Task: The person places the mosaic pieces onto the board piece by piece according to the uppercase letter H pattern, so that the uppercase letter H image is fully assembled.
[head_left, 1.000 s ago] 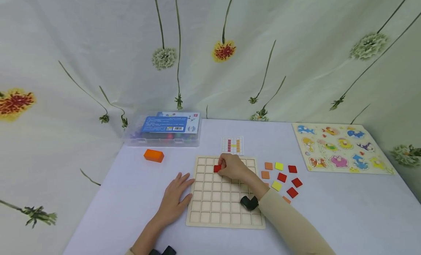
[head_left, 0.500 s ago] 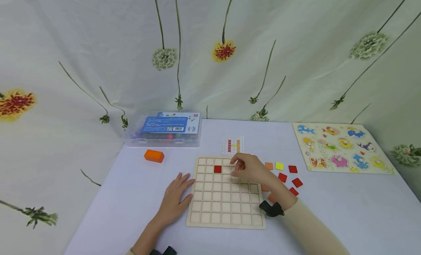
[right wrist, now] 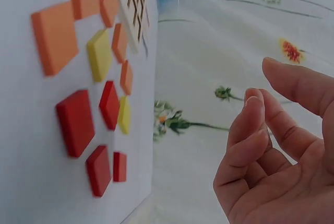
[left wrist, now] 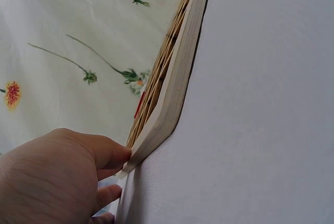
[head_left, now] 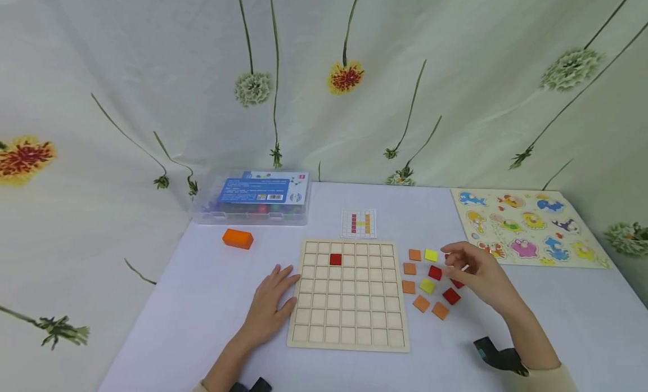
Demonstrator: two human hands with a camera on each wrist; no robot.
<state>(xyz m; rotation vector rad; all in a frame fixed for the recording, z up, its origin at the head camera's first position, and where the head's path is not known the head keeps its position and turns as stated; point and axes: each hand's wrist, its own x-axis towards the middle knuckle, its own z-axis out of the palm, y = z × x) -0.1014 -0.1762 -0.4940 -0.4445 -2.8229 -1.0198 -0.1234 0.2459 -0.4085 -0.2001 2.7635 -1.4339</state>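
A wooden grid board (head_left: 347,347) lies on the table with one red square tile (head_left: 336,260) in a cell of its second row. My left hand (head_left: 270,302) rests flat beside the board's left side, fingers spread; in the left wrist view its thumb (left wrist: 112,151) touches the board's edge. My right hand (head_left: 476,271) hovers over the loose tiles at the right, thumb and fingers apart and bent, nothing between them. Under and around it lie red tiles (head_left: 451,296), yellow tiles (head_left: 427,285) and orange tiles (head_left: 440,310). The hand partly covers two of the red ones.
A small pattern card (head_left: 358,224) lies behind the board. At the back left stands a clear plastic case (head_left: 253,217) with a blue label, an orange block (head_left: 237,239) in front of it. An animal puzzle board (head_left: 536,229) lies at the back right, partly behind my right hand.
My right hand has let go of the red tile in the grid and moved right, off the board and over the loose tiles. My left hand has stayed in place.
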